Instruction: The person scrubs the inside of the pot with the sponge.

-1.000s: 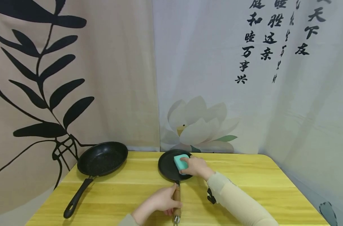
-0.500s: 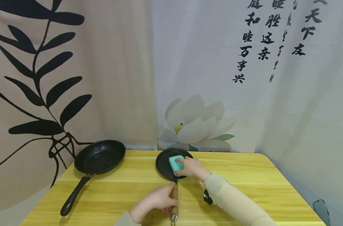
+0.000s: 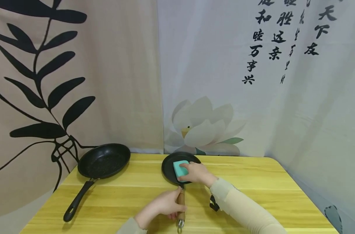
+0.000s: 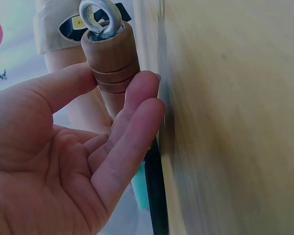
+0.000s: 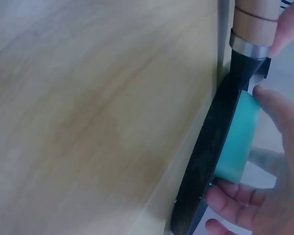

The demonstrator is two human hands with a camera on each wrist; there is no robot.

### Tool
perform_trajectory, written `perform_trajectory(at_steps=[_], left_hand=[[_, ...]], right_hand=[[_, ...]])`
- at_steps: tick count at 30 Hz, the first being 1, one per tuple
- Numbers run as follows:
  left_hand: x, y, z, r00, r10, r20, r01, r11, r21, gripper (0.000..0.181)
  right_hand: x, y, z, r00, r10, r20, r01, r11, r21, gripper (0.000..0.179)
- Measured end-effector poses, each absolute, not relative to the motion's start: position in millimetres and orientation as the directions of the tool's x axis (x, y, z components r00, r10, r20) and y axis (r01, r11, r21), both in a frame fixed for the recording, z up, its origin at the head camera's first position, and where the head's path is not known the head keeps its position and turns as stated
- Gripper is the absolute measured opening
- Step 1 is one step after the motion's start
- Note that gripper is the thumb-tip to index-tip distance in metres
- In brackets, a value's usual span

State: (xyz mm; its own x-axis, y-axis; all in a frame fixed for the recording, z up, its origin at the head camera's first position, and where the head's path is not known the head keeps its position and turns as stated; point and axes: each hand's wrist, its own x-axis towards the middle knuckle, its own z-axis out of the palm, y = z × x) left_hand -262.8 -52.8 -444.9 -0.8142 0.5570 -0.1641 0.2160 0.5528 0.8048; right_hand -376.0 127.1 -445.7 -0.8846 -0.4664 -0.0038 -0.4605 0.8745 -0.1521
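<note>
A small black frying pan [image 3: 169, 165] lies flat near the table's back edge, its wooden handle [image 3: 181, 205] pointing toward me. My left hand [image 3: 168, 204] grips that handle; the left wrist view shows thumb and fingers around the wood [image 4: 112, 56], close to its metal hanging ring. A turquoise sponge [image 3: 180, 169] sits on the pan's cooking surface. Over it, my right hand [image 3: 196, 173] pinches the sponge between thumb and fingers. From the side, the right wrist view shows the sponge [image 5: 239, 139] against the pan, thumb at one end and fingers at the other.
A larger black frying pan [image 3: 104, 161] stands at the table's left, its black handle [image 3: 78, 201] slanting toward the front. The yellow wooden table [image 3: 253, 182] ends at a printed curtain [image 3: 130, 81] behind. A dark strap [image 3: 214, 203] shows under the right sleeve.
My right hand has shifted the sponge slightly left across the small pan. The left hand keeps its grip on the handle. The head view has moved a little.
</note>
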Motion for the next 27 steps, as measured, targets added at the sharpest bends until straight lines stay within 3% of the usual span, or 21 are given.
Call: perform_trajectory(at_steps=[27], left_hand=[[-262.3,-51.4,-443.7,-0.806,0.57,-0.16,0.231,0.551,0.802,0.081]], right_hand=[[-380.2,116.2,-438.6,-0.848,-0.529,-0.018,-0.518,0.836,-0.178,0.065]])
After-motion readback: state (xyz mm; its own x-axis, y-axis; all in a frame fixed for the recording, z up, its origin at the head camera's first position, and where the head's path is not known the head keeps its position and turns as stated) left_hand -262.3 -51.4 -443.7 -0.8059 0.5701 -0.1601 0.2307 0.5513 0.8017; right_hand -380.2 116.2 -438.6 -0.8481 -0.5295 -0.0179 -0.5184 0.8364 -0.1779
